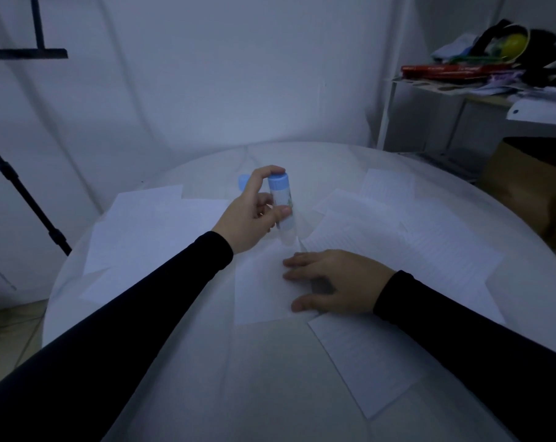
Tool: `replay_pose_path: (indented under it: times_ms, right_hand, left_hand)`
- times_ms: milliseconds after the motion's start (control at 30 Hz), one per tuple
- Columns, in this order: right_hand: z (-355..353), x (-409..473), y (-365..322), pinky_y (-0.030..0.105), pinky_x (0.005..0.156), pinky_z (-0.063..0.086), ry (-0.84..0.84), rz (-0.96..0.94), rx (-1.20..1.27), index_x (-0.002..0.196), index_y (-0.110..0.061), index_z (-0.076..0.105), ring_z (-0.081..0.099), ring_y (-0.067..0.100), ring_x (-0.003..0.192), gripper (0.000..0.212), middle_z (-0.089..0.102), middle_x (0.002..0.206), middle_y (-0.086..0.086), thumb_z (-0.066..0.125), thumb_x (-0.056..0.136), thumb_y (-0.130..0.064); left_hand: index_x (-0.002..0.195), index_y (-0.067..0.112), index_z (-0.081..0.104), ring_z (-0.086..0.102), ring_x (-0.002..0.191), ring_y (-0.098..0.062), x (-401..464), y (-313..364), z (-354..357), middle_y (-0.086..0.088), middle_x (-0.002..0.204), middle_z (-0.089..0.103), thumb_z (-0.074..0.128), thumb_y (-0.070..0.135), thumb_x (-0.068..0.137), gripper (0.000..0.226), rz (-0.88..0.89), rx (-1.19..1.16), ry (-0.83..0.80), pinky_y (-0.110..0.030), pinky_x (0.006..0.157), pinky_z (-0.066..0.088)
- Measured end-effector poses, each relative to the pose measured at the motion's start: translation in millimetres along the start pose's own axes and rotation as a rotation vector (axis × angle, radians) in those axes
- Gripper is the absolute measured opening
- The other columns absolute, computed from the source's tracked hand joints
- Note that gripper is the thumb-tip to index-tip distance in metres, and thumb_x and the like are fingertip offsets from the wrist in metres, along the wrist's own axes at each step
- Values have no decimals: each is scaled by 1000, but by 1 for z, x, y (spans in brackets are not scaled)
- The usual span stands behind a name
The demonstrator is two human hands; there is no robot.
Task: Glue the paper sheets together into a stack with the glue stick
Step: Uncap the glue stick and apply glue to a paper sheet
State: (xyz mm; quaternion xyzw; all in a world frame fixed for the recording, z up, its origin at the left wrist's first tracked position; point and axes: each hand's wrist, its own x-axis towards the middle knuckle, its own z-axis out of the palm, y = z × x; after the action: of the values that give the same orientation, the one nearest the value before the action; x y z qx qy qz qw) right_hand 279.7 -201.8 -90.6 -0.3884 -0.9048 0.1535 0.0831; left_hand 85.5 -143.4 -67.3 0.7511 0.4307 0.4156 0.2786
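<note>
Nearest, at lower right of the frame, a loose lined sheet (365, 355) lies flat on the round white desk (174, 378). Just above it, at centre, the right hand (337, 282) is laid on a blank sheet (263, 291), fingers straight and released, pressing it down. Beyond, the left hand (251, 221) is raised over that sheet, its fingers clasped round the glue stick (281, 208), held nearly upright with the blue knob uppermost and the lower end close to the paper; contact cannot be confirmed. A blue cap (244, 181) is partly hidden behind that hand.

The stick is judged light, rigid and smooth, best held at mid-barrel. The sheets are judged thin, limp, easily creased and prone to sliding, so flat pressure or an edge lift is advised.

Further sheets (397, 224) are scattered at right, others (136, 224) at left, overlapping and possibly obstructing alignment. A dark stand (25, 199) and a cluttered shelf (461, 87) are well apart.
</note>
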Motion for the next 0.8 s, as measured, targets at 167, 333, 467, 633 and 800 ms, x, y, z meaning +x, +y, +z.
replay_pose_path:
  times_ms: [167, 333, 467, 633, 800]
  right_hand:
    - [-1, 2, -1, 13, 109, 23, 21, -9, 23, 129, -21, 58, 38, 4, 133, 55, 43, 146, -6, 66, 81, -48]
    - [-2, 2, 0, 10, 108, 21, 29, -13, 34, 128, -22, 59, 39, 4, 132, 54, 44, 145, -7, 67, 80, -47]
    - [-2, 2, 0, 13, 109, 23, 36, -1, 54, 126, -24, 60, 39, 1, 131, 54, 45, 144, -8, 69, 78, -48]
    - [-2, 2, 0, 6, 105, 20, 51, 10, 55, 124, -26, 61, 39, -2, 129, 53, 47, 142, -11, 71, 77, -49]
    - [-4, 4, -2, 14, 108, 27, 53, 17, 74, 120, -26, 64, 44, 0, 126, 52, 50, 139, -11, 73, 74, -49]
  left_hand:
    - [111, 57, 33, 51, 62, -22, 3, -1, 3, -25, 93, 65, 61, 15, 91, 55, 7, 47, 8, -47, 68, 50]
    - [109, 61, 34, 49, 64, -31, 3, -2, 5, -24, 85, 63, 62, 14, 89, 58, 19, 61, -1, -46, 70, 50]
    - [111, 60, 34, 50, 67, -37, 2, -6, 7, -25, 85, 62, 62, 15, 89, 57, 20, 76, -7, -47, 72, 49]
    - [114, 58, 35, 50, 71, -39, 1, -6, 7, -26, 89, 62, 60, 17, 89, 54, 25, 96, -14, -47, 74, 49]
    - [114, 56, 36, 50, 69, -37, -1, -5, 5, -22, 86, 65, 60, 13, 91, 55, 34, 118, -17, -44, 74, 48]
